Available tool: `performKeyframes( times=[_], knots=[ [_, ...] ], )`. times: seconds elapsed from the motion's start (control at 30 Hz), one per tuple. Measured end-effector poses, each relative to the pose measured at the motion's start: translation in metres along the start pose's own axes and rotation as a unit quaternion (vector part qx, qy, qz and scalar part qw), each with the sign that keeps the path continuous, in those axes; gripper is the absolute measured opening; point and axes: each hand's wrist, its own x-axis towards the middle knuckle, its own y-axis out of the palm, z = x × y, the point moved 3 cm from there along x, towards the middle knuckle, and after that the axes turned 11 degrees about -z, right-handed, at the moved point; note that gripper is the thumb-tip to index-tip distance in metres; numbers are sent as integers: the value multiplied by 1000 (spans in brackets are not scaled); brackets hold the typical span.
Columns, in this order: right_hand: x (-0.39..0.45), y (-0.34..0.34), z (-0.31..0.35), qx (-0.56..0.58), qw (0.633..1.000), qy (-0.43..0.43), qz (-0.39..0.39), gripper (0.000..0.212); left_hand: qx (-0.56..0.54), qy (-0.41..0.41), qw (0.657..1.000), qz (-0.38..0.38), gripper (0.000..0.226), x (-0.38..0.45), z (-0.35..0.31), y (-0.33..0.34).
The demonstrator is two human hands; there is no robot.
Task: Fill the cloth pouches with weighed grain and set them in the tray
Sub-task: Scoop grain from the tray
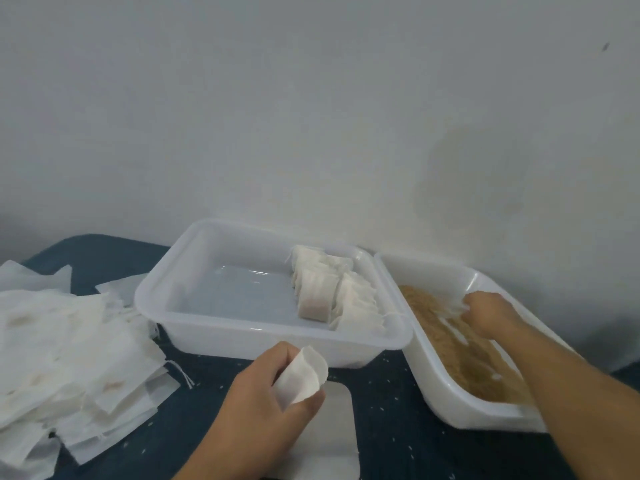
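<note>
My left hand point(256, 393) holds a white cloth pouch point(302, 375) with its mouth spread open, above a small silver scale point(334, 431) at the table's front. My right hand point(491, 315) is down in the right tub point(460, 407), which holds brown grain point(446, 337); its fingers curl round something pale and blurred that I cannot make out. The white tray point(207, 327) in the middle has several filled pouches point(332, 292) lined up at its right end.
A heap of flat empty pouches point(69, 351) covers the left of the dark blue cloth-covered table point(388, 427). A plain white wall rises right behind the tray and tub. The tub is tilted and leans on the tray's right rim.
</note>
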Motion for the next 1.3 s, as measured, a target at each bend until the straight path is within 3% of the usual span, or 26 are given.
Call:
performKeyframes(
  times=[0.17, 0.4, 0.63, 0.9, 1.07, 1.3],
  knots=[
    [8, 7, 4, 97, 995, -7, 3, 41, 7, -3, 1000, -1, 23, 2, 3, 0],
    [-20, 15, 23, 302, 951, -19, 62, 51, 10, 12, 1000, 17, 19, -5, -4, 4],
    [-43, 13, 17, 412, 906, 53, 78, 34, 1, -3, 1000, 9, 15, -2, -6, 0],
    [-81, -15, 3, 533, 836, 132, -3, 31, 0, -3, 1000, 5, 20, -2, -3, 3],
    [-111, -38, 0, 536, 832, 126, -65, 34, -5, -17, 1000, -1, 20, -1, -1, 2],
    [-161, -78, 3, 577, 808, 91, -75, 27, -10, -40, 999, -6, 15, 1, 3, 0]
  ],
)
